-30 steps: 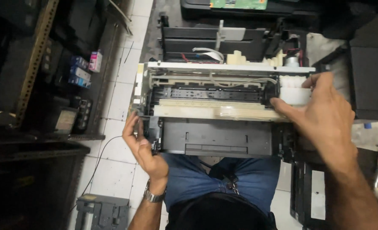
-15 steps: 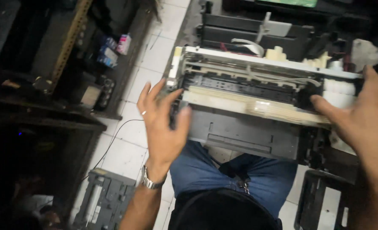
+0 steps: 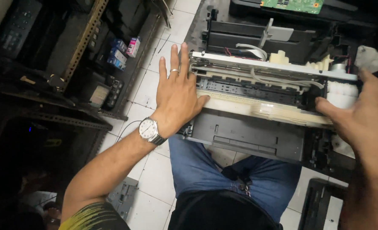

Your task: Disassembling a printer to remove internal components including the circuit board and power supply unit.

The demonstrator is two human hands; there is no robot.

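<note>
A: Where to look for the stripped-down printer (image 3: pixel 261 93)?

B: Across the upper middle of the frame, over a lap in blue jeans (image 3: pixel 197 166) and above the white tiled floor (image 3: pixel 148 85). Runs long from left to right, dipping a little toward the right edge.

A: And seen from the left hand (image 3: pixel 178 96)?

B: Lies directly to the right of it. Pressed flat against the printer's left end, with fingers spread and slack, pointing to the top of the frame, and with the thumb laid against the cream front strip (image 3: pixel 257 108). Clasps nothing. Wears a wristwatch (image 3: pixel 148 130) and a ring (image 3: pixel 175 70).

A: Seen from the right hand (image 3: pixel 363 119)?

B: Lies to the left of it. Meets the printer's right end just beside the white block (image 3: pixel 342 91), with one fingertip reaching in toward the dark gap there. Cannot tell whether gripping or only touching, being blurred and partly cut off by the right edge.

A: Nearer of the two?

B: Neither, by the look of it. Set one at each end of the long axis, both in contact, bracketing the printer from opposite sides.

A: And round about?

B: Just below the cream strip, a grey plastic panel (image 3: pixel 248 136). At the top edge, a green circuit board (image 3: pixel 293 5). In the upper left, a metal rack (image 3: pixel 87 38) with small coloured boxes (image 3: pixel 121 51).
</note>
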